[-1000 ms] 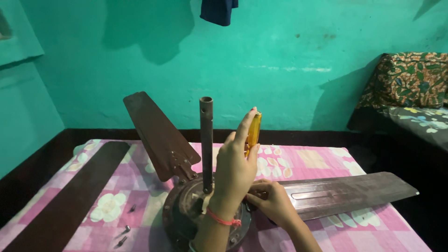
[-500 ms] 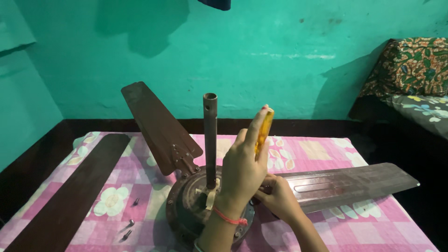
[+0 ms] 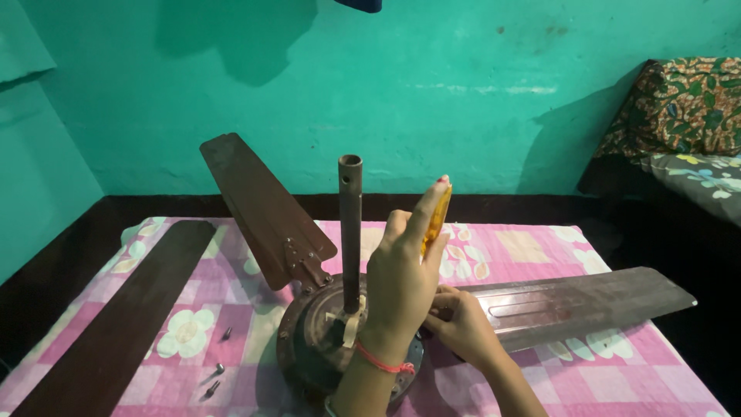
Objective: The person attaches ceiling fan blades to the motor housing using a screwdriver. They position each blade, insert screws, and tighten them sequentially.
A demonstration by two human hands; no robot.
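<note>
A yellow-handled screwdriver [image 3: 436,216] stands nearly upright just right of centre frame, its handle wrapped by the left hand [image 3: 401,282], whose fingers run up along it; the tip is hidden behind that hand. Lower and to the right, the right hand [image 3: 463,324] is curled low at the inner end of the right blade [image 3: 575,305], where it meets the motor [image 3: 324,340]; what its fingers pinch, if anything, cannot be told. The round brown motor sits in the lower middle of the frame, with a rusty rod [image 3: 350,228] rising straight up from its centre. A second blade [image 3: 258,205] is fixed to the motor's upper-left rim and tilts up toward the upper left. A third, loose blade [image 3: 123,316] lies flat along the left of the frame, well apart from the motor. A few screws [image 3: 216,371] lie between that blade and the motor, on the pink floral cloth [image 3: 540,255]. A patterned cushion [image 3: 683,104] fills the upper right, against the green wall [image 3: 463,69].
</note>
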